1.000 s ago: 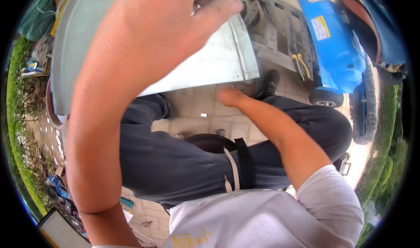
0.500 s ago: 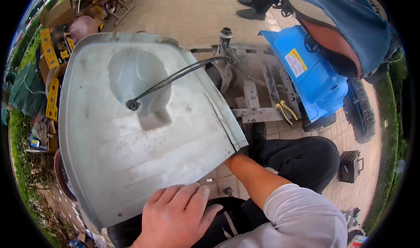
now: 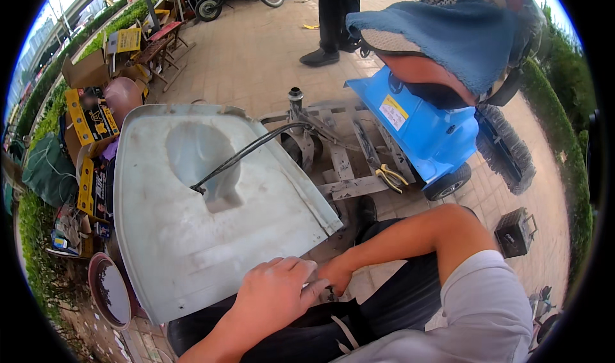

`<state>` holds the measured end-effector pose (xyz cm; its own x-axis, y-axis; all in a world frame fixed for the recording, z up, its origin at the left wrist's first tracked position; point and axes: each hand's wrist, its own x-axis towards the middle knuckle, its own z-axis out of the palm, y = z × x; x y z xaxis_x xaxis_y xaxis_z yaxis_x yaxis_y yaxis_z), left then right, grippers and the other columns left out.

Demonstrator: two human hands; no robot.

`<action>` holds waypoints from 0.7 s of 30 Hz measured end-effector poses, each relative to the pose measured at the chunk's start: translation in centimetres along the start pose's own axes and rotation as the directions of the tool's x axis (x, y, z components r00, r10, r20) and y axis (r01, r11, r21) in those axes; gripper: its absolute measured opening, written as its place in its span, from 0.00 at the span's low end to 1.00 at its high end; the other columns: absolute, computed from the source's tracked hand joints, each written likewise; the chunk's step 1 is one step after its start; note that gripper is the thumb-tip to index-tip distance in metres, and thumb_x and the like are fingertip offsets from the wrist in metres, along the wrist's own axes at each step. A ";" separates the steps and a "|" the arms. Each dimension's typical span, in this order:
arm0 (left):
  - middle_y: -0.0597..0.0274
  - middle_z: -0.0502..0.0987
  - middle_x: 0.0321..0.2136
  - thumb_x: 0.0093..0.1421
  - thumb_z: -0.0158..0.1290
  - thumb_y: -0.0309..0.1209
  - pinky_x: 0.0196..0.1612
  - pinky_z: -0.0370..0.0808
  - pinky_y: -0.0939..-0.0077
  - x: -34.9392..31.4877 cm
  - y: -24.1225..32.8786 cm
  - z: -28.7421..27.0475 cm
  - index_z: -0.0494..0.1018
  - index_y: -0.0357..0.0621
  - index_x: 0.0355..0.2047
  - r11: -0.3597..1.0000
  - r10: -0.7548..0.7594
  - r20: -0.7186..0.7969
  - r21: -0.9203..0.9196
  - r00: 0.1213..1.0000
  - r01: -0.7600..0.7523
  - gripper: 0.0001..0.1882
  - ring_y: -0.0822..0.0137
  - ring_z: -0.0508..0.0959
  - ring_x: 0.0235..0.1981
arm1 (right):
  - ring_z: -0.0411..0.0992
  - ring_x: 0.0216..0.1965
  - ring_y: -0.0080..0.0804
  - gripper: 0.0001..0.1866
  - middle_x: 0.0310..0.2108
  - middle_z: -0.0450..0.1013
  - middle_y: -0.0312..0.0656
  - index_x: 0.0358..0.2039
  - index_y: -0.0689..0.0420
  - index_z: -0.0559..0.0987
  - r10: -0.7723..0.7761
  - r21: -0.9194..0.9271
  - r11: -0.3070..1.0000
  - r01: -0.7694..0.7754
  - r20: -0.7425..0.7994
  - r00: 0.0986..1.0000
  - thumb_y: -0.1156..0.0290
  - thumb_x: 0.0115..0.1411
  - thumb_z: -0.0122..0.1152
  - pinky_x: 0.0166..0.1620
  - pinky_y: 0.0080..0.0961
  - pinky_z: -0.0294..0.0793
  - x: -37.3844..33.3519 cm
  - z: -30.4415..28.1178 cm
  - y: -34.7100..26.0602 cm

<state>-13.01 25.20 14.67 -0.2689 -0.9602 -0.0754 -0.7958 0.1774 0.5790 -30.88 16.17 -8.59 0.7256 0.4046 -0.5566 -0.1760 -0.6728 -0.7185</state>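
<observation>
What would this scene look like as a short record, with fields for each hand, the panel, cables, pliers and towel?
Left hand: near the lower edge of the panel; grip unclear
Right hand: beside the left hand; grip unclear
Panel: pale, hollowed, left of the metal frame
Cables: black, running between panel and frame
Pliers: yellow-handled, on the frame
Towel: blue, draped at upper right

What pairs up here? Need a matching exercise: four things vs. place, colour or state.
1. pliers
2. towel
3. moulded panel
4. round basin

A. pale grey-green
B. blue and draped
C. maroon, at lower left
D. yellow-handled, at the metal frame

Pairs: 1-D, 2-B, 3-A, 4-C
</observation>
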 end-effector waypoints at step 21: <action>0.58 0.79 0.27 0.59 0.54 0.48 0.34 0.78 0.63 0.1 -2.2 1.8 0.75 0.43 0.28 0.937 -0.049 -0.013 0.346 0.999 0.051 0.19 0.55 0.80 0.32 | 0.72 0.44 0.52 0.23 0.44 0.71 0.56 0.46 0.61 0.79 0.165 0.056 0.899 -0.434 -0.962 0.218 0.67 0.48 0.61 0.49 0.37 0.73 -17.1 -34.5 12.8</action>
<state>-12.31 25.13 11.92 -0.2220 -0.9706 -0.0930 -0.9469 0.1919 0.2579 -22.60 -20.72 6.10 0.7690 -0.6187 0.1611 -0.5105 -0.7459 -0.4278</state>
